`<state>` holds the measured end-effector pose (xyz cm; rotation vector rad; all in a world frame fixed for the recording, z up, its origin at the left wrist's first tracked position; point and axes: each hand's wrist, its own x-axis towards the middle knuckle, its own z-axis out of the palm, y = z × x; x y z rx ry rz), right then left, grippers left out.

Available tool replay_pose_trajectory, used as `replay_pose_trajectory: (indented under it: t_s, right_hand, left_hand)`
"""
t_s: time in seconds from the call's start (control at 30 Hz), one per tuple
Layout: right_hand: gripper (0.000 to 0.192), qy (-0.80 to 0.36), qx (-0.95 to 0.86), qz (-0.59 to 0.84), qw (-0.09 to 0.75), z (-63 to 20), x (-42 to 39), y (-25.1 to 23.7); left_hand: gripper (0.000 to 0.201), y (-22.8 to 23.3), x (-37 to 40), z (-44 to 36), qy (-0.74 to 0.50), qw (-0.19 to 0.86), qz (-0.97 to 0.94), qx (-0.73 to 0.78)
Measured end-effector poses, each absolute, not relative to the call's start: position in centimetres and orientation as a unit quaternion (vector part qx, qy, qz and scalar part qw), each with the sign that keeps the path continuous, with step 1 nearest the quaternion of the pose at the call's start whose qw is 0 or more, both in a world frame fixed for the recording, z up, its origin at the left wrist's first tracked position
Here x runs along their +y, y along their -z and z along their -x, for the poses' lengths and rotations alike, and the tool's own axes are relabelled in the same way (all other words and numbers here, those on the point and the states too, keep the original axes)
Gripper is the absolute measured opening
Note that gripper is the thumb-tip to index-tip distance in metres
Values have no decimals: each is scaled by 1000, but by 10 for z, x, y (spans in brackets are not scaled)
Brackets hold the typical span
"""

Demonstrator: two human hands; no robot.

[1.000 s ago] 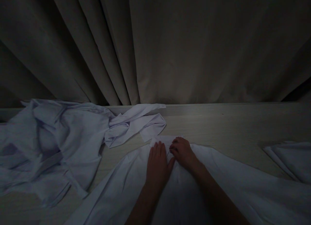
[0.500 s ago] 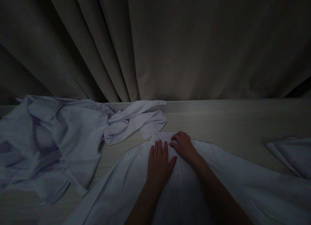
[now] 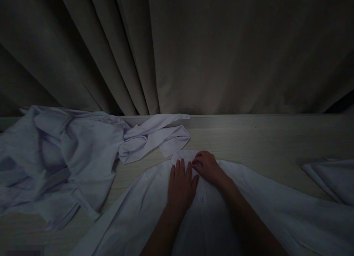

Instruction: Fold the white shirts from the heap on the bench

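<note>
**Both hands at the collar end of a white shirt**

The left hand [image 3: 181,184] lay palm down on the white shirt [image 3: 249,208], fingers straight, close together and pointing to 12 o'clock, with the thumb spread out toward the other hand. It gripped nothing; it simply pressed the cloth flat. Its forearm ran back toward 6 o'clock and left the view at the bottom edge.

The right hand [image 3: 207,167] sat just at 1 o'clock of the left, nearly touching its thumb. Its fingers were curled, with the tips bunched on the shirt's front edge near the collar [image 3: 181,155]; in the dim light it could not be told whether they pinched the cloth or only rested on it. Its forearm came in slanting from 5 o'clock.

The shirt was spread over the near part of the tabletop [image 3: 262,145], collar toward 12 o'clock, and a small button [image 3: 202,200] showed between the two wrists.

At 9 o'clock, well apart from the hands, lay a crumpled heap of white garments [image 3: 61,156], one sleeve [image 3: 155,136] trailing toward the collar. At 3 o'clock a folded white piece [image 3: 329,178] rested by the frame edge. Behind the tabletop, at 12 o'clock, hung a pleated curtain [image 3: 193,53].
</note>
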<state>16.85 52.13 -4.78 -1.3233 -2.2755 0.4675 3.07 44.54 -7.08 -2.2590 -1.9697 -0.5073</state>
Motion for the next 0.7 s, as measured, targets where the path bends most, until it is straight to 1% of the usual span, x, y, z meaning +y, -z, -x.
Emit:
replay_pose_trajectory:
  t_s: [0.13, 0.23, 0.47, 0.53, 0.7]
  right_hand:
    - [8, -168, -826, 486, 231, -169, 522, 50]
    - [10, -167, -822, 489, 239, -169, 522, 50]
    - [7, -202, -824, 473, 238, -175, 523, 51]
    - [9, -218, -823, 467, 239, -177, 523, 52]
    - [10, -230, -814, 473, 246, -177, 523, 52]
  left_hand:
    - [30, 69, 448, -27, 201, 34, 730, -652]
    - [21, 66, 449, -23, 224, 24, 732, -644]
    - [14, 67, 453, -18, 246, 25, 738, -628]
    - [12, 67, 453, -17, 247, 22, 742, -623]
    - [16, 63, 455, -17, 277, 16, 726, -629]
